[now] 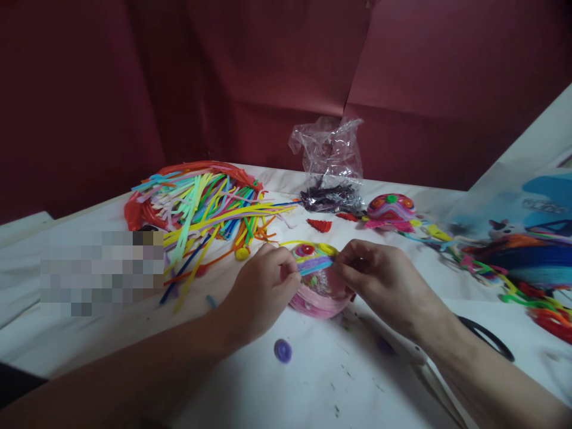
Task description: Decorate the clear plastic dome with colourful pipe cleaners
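In the middle of the table sits a round craft piece (319, 307) wrapped in pink, yellow and purple pipe cleaners. It has a red-and-pink coiled eye (305, 249), and part of its clear, shiny surface shows bare. A light-blue pipe cleaner (316, 266) lies across its front, below a purple band. My left hand (270, 283) pinches at the left end of this blue strip, and my right hand (379, 277) pinches at its right end. Both hands rest close against the ball's sides, so the exact fingertip contact is partly hidden. A purple coil (282, 351) lies in front.
A red bag (134, 214) spills many coloured pipe cleaners (201, 202) at the back left. Behind the ball stands a clear plastic bag (333, 155) with dark strands. A finished-looking decorated piece (391, 210) and red triangles (319, 226) are nearby. More pipe cleaners (531, 262) lie right.
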`<state>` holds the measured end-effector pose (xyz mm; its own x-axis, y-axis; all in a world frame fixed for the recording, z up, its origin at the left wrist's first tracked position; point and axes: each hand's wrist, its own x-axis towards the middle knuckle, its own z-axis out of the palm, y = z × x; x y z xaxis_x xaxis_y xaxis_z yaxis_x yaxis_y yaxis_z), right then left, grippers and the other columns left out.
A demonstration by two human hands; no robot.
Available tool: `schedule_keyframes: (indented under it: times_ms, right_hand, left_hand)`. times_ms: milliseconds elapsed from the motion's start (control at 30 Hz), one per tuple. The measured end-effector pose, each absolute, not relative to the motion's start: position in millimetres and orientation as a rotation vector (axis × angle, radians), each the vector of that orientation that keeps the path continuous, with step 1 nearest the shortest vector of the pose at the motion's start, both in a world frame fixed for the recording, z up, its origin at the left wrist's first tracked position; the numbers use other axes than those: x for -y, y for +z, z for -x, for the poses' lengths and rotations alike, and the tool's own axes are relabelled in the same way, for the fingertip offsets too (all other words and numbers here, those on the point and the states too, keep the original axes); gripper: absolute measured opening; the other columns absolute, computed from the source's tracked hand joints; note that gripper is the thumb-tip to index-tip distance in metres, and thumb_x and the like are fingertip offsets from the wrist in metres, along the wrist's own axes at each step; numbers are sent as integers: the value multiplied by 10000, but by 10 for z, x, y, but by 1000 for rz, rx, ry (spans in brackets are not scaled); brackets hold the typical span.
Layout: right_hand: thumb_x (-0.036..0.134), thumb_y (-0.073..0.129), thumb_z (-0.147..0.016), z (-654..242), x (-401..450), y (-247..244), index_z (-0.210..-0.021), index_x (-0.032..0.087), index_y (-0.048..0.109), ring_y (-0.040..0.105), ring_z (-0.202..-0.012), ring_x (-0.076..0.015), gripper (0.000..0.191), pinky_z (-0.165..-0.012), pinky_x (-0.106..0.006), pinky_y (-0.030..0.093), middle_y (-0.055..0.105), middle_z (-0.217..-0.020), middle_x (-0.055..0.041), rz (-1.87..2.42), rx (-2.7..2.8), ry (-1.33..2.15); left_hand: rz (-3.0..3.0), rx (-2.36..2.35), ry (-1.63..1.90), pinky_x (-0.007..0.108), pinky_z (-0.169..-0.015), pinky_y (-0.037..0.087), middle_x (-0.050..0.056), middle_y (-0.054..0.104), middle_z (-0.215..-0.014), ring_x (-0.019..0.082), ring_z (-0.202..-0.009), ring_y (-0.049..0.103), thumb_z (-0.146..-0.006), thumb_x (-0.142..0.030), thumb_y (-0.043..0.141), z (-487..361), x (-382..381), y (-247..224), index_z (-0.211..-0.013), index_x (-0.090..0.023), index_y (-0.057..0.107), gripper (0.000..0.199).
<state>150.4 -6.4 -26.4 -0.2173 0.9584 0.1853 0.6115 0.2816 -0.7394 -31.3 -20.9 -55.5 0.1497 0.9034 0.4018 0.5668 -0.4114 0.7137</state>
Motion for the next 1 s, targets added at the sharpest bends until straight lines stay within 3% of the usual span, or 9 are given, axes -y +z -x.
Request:
schedule_keyframes:
  times_ms: [267,500,733,867,1000]
  right_hand:
    - [-19,466,-710,-1515,76,-289,-645,160,567,541,-543,-156,215,-469,-183,402,561,-588,30,1372,1925,725]
    - [219,458,-683,-1529,100,-358,-654,177,561,511,-534,-160,115,-453,-204,357,549,-596,12,1292,1879,715]
    - [457,570,-634,-1548,73,-249,-675,133,591,503,-523,-164,328,-471,-216,419,557,-609,-44,1218,1716,938]
    - [441,656,-598,-1674,13,-306,-717,115,567,491,-543,-150,359,-468,-200,406,557,-652,-57,1206,1569,979]
    - [465,687,-660,-1737,-2,-437,-882,98,561,520,-607,-158,447,-516,-214,430,573,-765,-66,1190,1540,1083]
  left_hand:
    - [-1883,-1367,1194,265,-687,406,-18,509,-683,146,-754,535,-654,-89,519,322,179,-564,-543,-176,515,141]
    - [-1747,-1378,1179,302,-759,392,-8,559,-612,202,-839,558,-606,-153,563,344,152,-559,-476,-193,538,138]
    - [-1674,-1395,1166,298,-736,383,-4,554,-605,208,-844,543,-595,-171,567,362,158,-543,-448,-200,523,156]
    - [-1621,-1397,1124,288,-642,383,-2,535,-579,197,-740,531,-601,-198,579,353,156,-526,-469,-194,539,138]
    - [-1585,-1404,1107,276,-616,365,-14,498,-559,164,-662,492,-595,-198,579,326,144,-517,-455,-184,523,151]
